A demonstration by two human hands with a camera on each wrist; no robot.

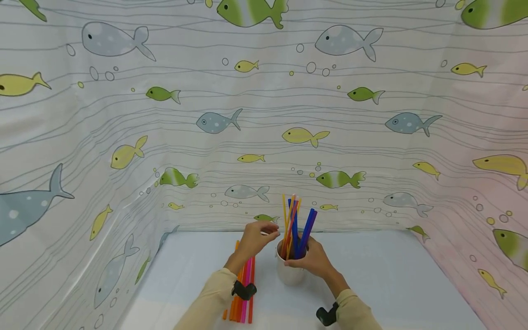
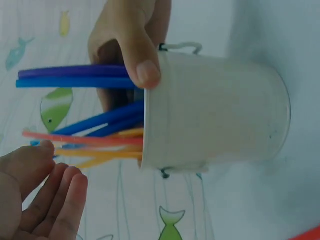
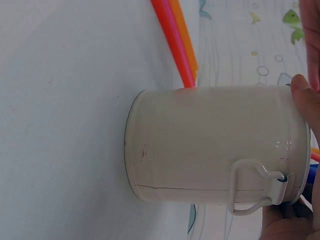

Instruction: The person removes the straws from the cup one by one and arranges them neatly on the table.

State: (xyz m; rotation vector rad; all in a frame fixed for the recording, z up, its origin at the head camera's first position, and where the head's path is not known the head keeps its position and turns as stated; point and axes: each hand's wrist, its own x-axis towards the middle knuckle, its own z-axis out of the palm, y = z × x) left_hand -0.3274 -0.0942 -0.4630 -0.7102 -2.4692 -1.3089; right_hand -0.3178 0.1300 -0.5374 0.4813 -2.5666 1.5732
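Observation:
My right hand (image 1: 313, 259) grips the rim of a white metal cup (image 1: 290, 274), thumb outside and fingers at the far side. Blue, purple, red and yellow straws (image 1: 304, 236) stand in the cup, leaning different ways. My left hand (image 1: 257, 238) is held in the air left of these straws, its fingers loosely bent. In the left wrist view, the left thumb and fingers (image 2: 70, 200) overlap the tips of the yellow straws (image 2: 107, 154), with nothing plainly pinched. A wire handle loop (image 3: 255, 187) on the cup's side shows in the right wrist view.
More straws (image 1: 246, 298), orange, pink and red, lie in a row on the white table (image 1: 371, 275), partly under my left forearm. Fish-patterned fabric (image 1: 272, 101) walls the table at the back and both sides.

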